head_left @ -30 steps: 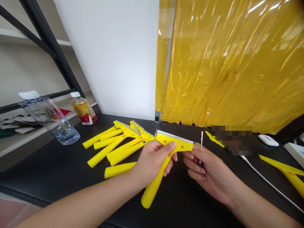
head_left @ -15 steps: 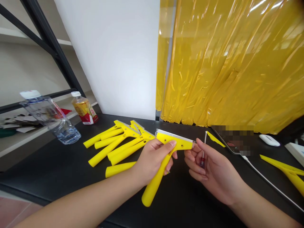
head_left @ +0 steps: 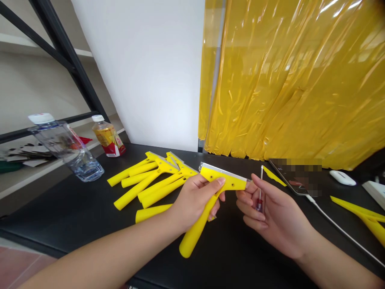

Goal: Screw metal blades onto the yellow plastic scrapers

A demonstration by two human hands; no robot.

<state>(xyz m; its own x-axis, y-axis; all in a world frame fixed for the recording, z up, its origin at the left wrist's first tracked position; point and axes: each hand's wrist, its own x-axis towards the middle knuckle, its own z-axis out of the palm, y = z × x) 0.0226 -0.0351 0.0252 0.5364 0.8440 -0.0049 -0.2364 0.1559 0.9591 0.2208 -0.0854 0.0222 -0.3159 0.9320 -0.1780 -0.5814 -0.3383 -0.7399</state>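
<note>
My left hand point(head_left: 195, 198) is closed around the neck of a yellow scraper point(head_left: 197, 230), its thumb lying on the flat head. A metal blade point(head_left: 225, 171) runs along the head's far edge, and two screw holes show in the yellow face. My right hand point(head_left: 270, 212) grips a small screwdriver point(head_left: 259, 204) with a clear red handle, shaft pointing up. Its thumb and forefinger are at the blade's right end; whether they pinch it is hard to see. Several more yellow scrapers point(head_left: 153, 184) lie piled left of my left hand.
On the black table point(head_left: 75, 224) stand a clear water bottle point(head_left: 69, 148) and a drink bottle point(head_left: 108, 136). To the right lie a yellow strip point(head_left: 274, 176), a phone point(head_left: 288, 176) with a white cable point(head_left: 339, 224), a white case point(head_left: 342, 178) and another yellow scraper part point(head_left: 361, 210).
The view has shifted slightly. Both hands keep nearly the same pose on the scraper and screwdriver, with my right hand a little farther right.
</note>
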